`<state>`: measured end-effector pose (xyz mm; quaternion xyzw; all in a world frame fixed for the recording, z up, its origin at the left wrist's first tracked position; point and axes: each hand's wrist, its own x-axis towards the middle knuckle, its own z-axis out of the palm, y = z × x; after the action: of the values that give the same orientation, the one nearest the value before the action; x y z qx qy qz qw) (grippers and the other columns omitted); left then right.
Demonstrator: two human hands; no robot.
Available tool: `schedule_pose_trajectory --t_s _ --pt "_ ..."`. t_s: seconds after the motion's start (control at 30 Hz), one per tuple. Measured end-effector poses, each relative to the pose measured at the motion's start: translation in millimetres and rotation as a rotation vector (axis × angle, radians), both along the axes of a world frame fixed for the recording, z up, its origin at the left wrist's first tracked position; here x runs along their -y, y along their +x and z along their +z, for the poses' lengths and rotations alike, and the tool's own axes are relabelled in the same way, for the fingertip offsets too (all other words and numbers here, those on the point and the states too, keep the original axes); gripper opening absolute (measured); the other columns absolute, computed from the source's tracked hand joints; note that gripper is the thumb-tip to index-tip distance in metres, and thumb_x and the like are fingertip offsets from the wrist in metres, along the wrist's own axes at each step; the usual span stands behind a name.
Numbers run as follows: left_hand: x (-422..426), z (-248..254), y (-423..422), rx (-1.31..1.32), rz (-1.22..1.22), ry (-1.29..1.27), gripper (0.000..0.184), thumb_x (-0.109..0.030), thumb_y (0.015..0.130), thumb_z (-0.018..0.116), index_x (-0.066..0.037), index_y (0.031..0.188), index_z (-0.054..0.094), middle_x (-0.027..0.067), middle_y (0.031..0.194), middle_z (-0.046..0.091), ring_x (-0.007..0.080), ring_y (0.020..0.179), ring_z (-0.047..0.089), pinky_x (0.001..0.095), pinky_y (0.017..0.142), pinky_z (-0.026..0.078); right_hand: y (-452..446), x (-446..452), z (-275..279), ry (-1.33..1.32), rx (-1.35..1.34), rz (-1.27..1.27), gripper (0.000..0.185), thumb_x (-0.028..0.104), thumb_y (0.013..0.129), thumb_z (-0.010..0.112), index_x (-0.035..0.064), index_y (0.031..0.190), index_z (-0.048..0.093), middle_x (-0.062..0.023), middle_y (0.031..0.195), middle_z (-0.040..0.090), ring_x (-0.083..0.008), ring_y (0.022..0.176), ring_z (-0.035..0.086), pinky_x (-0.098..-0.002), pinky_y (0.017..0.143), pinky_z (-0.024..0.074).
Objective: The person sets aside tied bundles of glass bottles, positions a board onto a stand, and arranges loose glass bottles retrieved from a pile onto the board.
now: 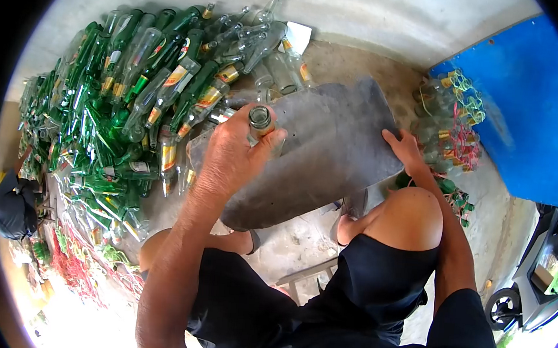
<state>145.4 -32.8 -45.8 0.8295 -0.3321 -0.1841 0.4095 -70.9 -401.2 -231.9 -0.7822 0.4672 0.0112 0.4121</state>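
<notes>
My left hand [239, 148] is closed round the neck of a glass bottle [261, 120], whose open mouth points up toward me. The bottle stands over the left part of a dark grey board [319, 157], and its lower body is hidden by my hand and the viewing angle. At the board's right edge lies my right hand [403, 149], thumb and fingers apart and touching the rim; some fingers are hidden underneath or behind it. A large heap of green and clear bottles [169, 82] lies just left of and beyond the board.
Bundles of bottles tied with coloured string [447, 121] stand at the right beside a blue panel [523, 107]. Tangled red string [75, 260] lies at lower left near a dark cap [14, 207]. A motorbike [537, 276] is at far right. A pale wall [381, 13] runs behind.
</notes>
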Motion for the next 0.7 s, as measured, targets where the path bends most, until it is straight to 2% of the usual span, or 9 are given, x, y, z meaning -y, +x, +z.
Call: schedule_pose_trajectory --t_s 0.07,0.17,0.23,0.33,0.43,0.57,0.7 --pt "0.1 -1.3 2.0 -0.003 -0.005 -0.021 0.023 -0.012 0.093 0.076 -0.005 0.113 0.068 0.0066 0.096 0.072 0.0155 0.091 0.066 0.0346 0.085 0.055 -8.1 -7.8 -2.9 0.003 0.027 -0.052 0.066 0.05 0.09 0.077 -0.0064 0.123 0.069 -0.0193 0.112 0.074 -0.0269 0.101 0.07 -0.0387 0.089 0.0531" --pt "-3.1 -12.4 9.3 -0.015 -0.031 -0.098 0.023 -0.01 0.092 0.077 -0.005 0.113 0.068 0.007 0.096 0.072 0.0146 0.091 0.066 0.0345 0.085 0.055 -11.3 -16.0 -12.6 0.027 0.074 -0.132 0.06 0.049 0.091 0.077 -0.0031 0.121 0.072 -0.0125 0.104 0.074 -0.0201 0.091 0.069 -0.0383 0.083 0.0539" --pt "-3.9 -13.8 13.1 -0.01 -0.03 -0.098 0.023 -0.01 0.092 0.077 -0.005 0.113 0.068 0.0074 0.095 0.072 0.0141 0.091 0.066 0.0343 0.085 0.055 -12.2 -15.6 -7.4 0.042 0.06 -0.127 0.063 0.05 0.09 0.077 -0.0042 0.121 0.07 -0.0169 0.109 0.074 -0.0248 0.098 0.07 -0.039 0.087 0.0533" --pt "-3.8 -13.2 14.2 0.097 0.033 -0.167 0.027 -0.019 0.09 0.081 -0.006 0.109 0.068 0.0096 0.086 0.073 0.0253 0.076 0.071 0.037 0.068 0.058 -14.2 -22.1 -4.3 -0.004 0.05 -0.103 0.064 0.051 0.09 0.076 -0.0047 0.121 0.07 -0.0199 0.111 0.075 -0.0279 0.101 0.071 -0.0395 0.089 0.0529" --pt "-7.9 -8.0 19.1 0.04 0.03 -0.073 0.022 -0.012 0.091 0.077 -0.006 0.111 0.069 0.0066 0.095 0.072 0.0165 0.089 0.067 0.0345 0.083 0.055 -19.6 -10.1 -21.2 -0.082 0.007 -0.069 0.065 0.052 0.089 0.076 -0.0046 0.12 0.07 -0.0211 0.109 0.075 -0.0293 0.102 0.072 -0.0401 0.089 0.0529" --pt "-4.4 -1.8 15.4 0.021 0.043 -0.029 0.021 -0.017 0.091 0.079 -0.008 0.108 0.07 0.0071 0.091 0.073 0.0204 0.084 0.069 0.0363 0.081 0.056 -20.5 -14.2 -12.6 -0.105 -0.008 -0.051 0.067 0.054 0.088 0.075 -0.005 0.119 0.07 -0.0218 0.109 0.075 -0.0309 0.103 0.072 -0.0407 0.089 0.053" --pt "-7.5 -4.0 16.3 0.068 0.025 -0.067 0.026 -0.02 0.091 0.08 -0.011 0.112 0.069 0.0064 0.091 0.074 0.0214 0.085 0.071 0.0368 0.079 0.056 -20.2 -12.6 -8.0 -0.071 -0.017 0.005 0.069 0.055 0.088 0.076 -0.0057 0.119 0.07 -0.0233 0.111 0.075 -0.0323 0.104 0.072 -0.0412 0.09 0.0531"
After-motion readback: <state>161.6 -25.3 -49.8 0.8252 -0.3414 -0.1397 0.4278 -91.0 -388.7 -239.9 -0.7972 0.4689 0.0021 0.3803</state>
